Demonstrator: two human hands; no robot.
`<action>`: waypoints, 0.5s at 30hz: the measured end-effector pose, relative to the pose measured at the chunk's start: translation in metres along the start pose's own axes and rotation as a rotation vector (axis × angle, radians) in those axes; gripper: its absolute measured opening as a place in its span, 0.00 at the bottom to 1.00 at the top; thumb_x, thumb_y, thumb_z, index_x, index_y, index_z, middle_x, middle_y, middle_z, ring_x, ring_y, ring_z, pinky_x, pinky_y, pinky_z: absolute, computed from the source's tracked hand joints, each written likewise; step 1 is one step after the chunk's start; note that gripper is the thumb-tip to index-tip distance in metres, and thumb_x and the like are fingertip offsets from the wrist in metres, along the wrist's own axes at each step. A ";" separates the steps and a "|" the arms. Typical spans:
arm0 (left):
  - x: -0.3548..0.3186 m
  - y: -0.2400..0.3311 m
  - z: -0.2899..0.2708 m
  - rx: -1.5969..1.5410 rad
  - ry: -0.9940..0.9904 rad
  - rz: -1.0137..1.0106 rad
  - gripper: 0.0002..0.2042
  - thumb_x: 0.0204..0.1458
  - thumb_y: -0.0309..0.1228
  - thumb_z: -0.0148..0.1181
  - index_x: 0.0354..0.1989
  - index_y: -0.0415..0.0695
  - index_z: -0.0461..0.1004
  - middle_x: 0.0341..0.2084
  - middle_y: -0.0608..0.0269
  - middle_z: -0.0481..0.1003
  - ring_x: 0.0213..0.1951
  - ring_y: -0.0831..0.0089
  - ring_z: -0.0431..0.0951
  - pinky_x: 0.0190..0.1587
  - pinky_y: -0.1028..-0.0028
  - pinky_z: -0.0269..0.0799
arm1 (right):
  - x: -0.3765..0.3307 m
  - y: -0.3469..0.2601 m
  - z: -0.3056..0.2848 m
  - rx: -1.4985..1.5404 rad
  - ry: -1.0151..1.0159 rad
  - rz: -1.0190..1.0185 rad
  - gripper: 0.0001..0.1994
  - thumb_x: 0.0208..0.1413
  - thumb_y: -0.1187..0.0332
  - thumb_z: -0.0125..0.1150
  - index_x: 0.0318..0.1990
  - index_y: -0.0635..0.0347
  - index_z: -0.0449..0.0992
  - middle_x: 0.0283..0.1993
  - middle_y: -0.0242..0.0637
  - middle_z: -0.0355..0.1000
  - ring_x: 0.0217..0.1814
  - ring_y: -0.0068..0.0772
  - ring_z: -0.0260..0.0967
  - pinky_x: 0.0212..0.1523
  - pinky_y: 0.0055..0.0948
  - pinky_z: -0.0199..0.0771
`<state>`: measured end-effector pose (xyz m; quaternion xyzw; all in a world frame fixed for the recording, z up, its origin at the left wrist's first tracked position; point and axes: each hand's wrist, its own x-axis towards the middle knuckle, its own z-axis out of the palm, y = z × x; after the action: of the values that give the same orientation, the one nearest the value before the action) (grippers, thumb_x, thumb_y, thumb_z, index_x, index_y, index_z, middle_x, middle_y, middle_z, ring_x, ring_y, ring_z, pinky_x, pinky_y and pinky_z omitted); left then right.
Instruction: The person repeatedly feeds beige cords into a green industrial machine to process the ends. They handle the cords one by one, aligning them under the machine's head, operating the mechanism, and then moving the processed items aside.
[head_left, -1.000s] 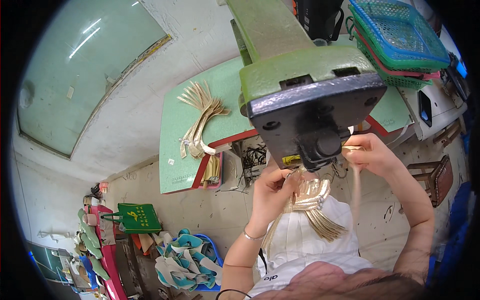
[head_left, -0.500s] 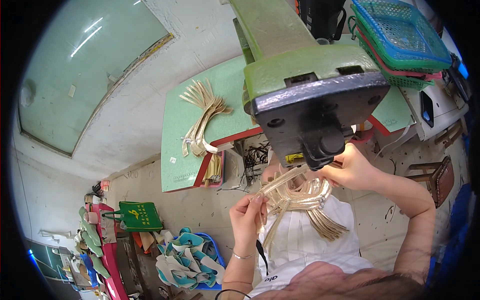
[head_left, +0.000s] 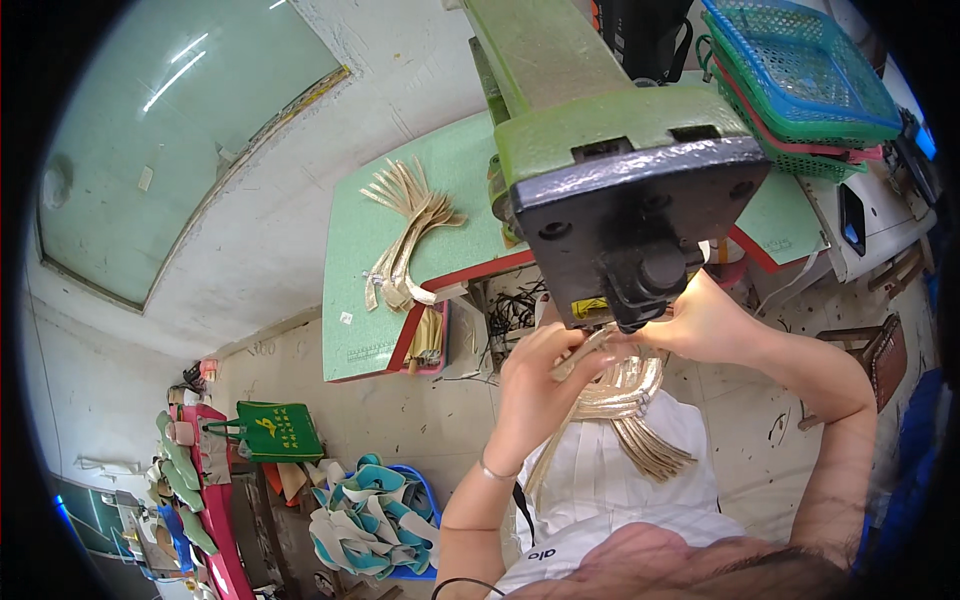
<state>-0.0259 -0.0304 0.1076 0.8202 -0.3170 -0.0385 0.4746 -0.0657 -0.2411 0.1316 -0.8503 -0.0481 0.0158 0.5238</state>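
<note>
Below the black front plate of a green machine (head_left: 640, 200), both my hands are raised close together. My left hand (head_left: 545, 375) pinches a gold strap (head_left: 594, 345) between thumb and fingers, just left of the machine's lower tip. My right hand (head_left: 710, 320) is closed on the right side of that tip, gripping the strap's other part; its fingertips are partly hidden by the machine. A looped bundle of shiny gold straps (head_left: 630, 400) hangs below my hands, over the white clothing on my lap, with loose ends fanning toward the lower right.
A second bundle of gold straps (head_left: 405, 240) lies on the green tabletop (head_left: 350, 330). Stacked plastic baskets (head_left: 800, 80) stand at the upper right. A blue tub (head_left: 430, 500) of teal and white pieces and a green bag (head_left: 278, 432) are at the lower left; a stool (head_left: 880, 365) is at right.
My left hand has moved up and right, from the strap's lower left end to beside the machine's tip. My right hand has shifted slightly and stays by the tip.
</note>
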 end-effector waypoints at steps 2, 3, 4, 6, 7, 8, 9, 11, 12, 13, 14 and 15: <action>0.006 0.001 0.003 -0.001 -0.098 -0.103 0.07 0.48 0.29 0.62 0.29 0.36 0.76 0.19 0.64 0.74 0.26 0.77 0.71 0.30 0.79 0.65 | -0.001 0.002 -0.005 -0.039 -0.049 0.066 0.12 0.49 0.65 0.62 0.27 0.69 0.78 0.18 0.31 0.70 0.20 0.13 0.59 0.20 0.21 0.62; 0.007 0.000 0.005 -0.176 -0.096 -0.158 0.08 0.49 0.30 0.61 0.27 0.36 0.76 0.17 0.65 0.73 0.25 0.79 0.70 0.29 0.80 0.64 | -0.001 0.002 -0.007 -0.030 -0.076 0.099 0.13 0.49 0.64 0.62 0.27 0.68 0.78 0.17 0.30 0.69 0.19 0.12 0.59 0.20 0.21 0.60; 0.008 -0.001 0.007 -0.352 -0.093 -0.214 0.09 0.50 0.30 0.61 0.25 0.36 0.76 0.16 0.66 0.72 0.23 0.80 0.70 0.28 0.81 0.63 | -0.002 0.001 -0.010 -0.025 -0.103 0.129 0.13 0.49 0.63 0.62 0.27 0.68 0.78 0.17 0.30 0.68 0.19 0.12 0.58 0.19 0.20 0.59; 0.008 -0.003 0.008 -0.580 -0.104 -0.296 0.11 0.51 0.31 0.60 0.23 0.35 0.76 0.16 0.67 0.72 0.21 0.82 0.69 0.26 0.83 0.62 | -0.004 -0.006 -0.016 0.045 -0.174 0.201 0.13 0.49 0.62 0.63 0.26 0.65 0.78 0.15 0.28 0.66 0.18 0.11 0.57 0.18 0.18 0.57; 0.007 -0.003 0.007 -0.633 -0.116 -0.317 0.11 0.52 0.31 0.59 0.24 0.35 0.76 0.16 0.67 0.73 0.21 0.83 0.68 0.25 0.83 0.62 | -0.006 -0.010 -0.020 0.066 -0.206 0.269 0.13 0.49 0.62 0.62 0.27 0.64 0.78 0.15 0.27 0.65 0.17 0.11 0.56 0.17 0.18 0.55; 0.005 -0.003 0.007 -0.686 -0.125 -0.338 0.11 0.53 0.31 0.59 0.24 0.35 0.76 0.17 0.67 0.73 0.21 0.83 0.68 0.25 0.84 0.62 | -0.008 -0.017 -0.025 0.086 -0.240 0.337 0.12 0.50 0.61 0.62 0.28 0.63 0.79 0.15 0.26 0.64 0.17 0.11 0.56 0.17 0.18 0.54; 0.003 -0.005 0.009 -0.728 -0.102 -0.333 0.11 0.53 0.31 0.58 0.25 0.35 0.76 0.18 0.66 0.73 0.21 0.83 0.68 0.25 0.84 0.62 | -0.009 -0.020 -0.027 0.105 -0.274 0.404 0.12 0.50 0.61 0.62 0.28 0.62 0.79 0.15 0.25 0.64 0.16 0.11 0.55 0.17 0.17 0.52; -0.004 -0.011 0.015 -0.812 -0.058 -0.320 0.11 0.54 0.31 0.57 0.26 0.35 0.76 0.19 0.65 0.73 0.21 0.83 0.69 0.25 0.84 0.63 | -0.013 -0.014 -0.025 0.236 -0.260 0.439 0.11 0.51 0.62 0.61 0.30 0.61 0.79 0.15 0.23 0.63 0.15 0.11 0.53 0.16 0.17 0.50; -0.007 -0.009 0.014 -0.822 -0.034 -0.358 0.11 0.55 0.31 0.56 0.26 0.35 0.76 0.20 0.65 0.73 0.21 0.83 0.69 0.26 0.83 0.64 | -0.015 -0.012 -0.024 0.302 -0.251 0.455 0.10 0.52 0.62 0.60 0.31 0.60 0.79 0.15 0.23 0.63 0.15 0.11 0.53 0.16 0.17 0.49; -0.011 -0.006 0.013 -0.833 -0.010 -0.396 0.11 0.55 0.30 0.55 0.25 0.35 0.76 0.21 0.65 0.73 0.22 0.82 0.69 0.27 0.83 0.65 | -0.015 -0.011 -0.022 0.335 -0.240 0.449 0.10 0.52 0.63 0.59 0.32 0.60 0.79 0.16 0.22 0.63 0.15 0.11 0.52 0.16 0.17 0.49; -0.016 -0.004 0.012 -0.842 0.015 -0.435 0.11 0.56 0.29 0.54 0.25 0.35 0.75 0.22 0.65 0.73 0.23 0.82 0.70 0.27 0.83 0.66 | -0.016 -0.011 -0.020 0.369 -0.229 0.443 0.10 0.53 0.63 0.59 0.32 0.60 0.79 0.16 0.22 0.63 0.15 0.10 0.52 0.16 0.17 0.49; -0.021 -0.005 0.014 -0.885 0.054 -0.443 0.11 0.56 0.29 0.54 0.26 0.34 0.75 0.22 0.64 0.73 0.23 0.82 0.70 0.28 0.83 0.66 | -0.016 -0.011 -0.017 0.403 -0.219 0.437 0.10 0.53 0.63 0.58 0.32 0.61 0.79 0.17 0.22 0.64 0.15 0.10 0.52 0.16 0.17 0.49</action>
<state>-0.0447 -0.0276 0.0907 0.5885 -0.0757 -0.2481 0.7658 -0.0812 -0.2529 0.1484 -0.7129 0.0836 0.2287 0.6576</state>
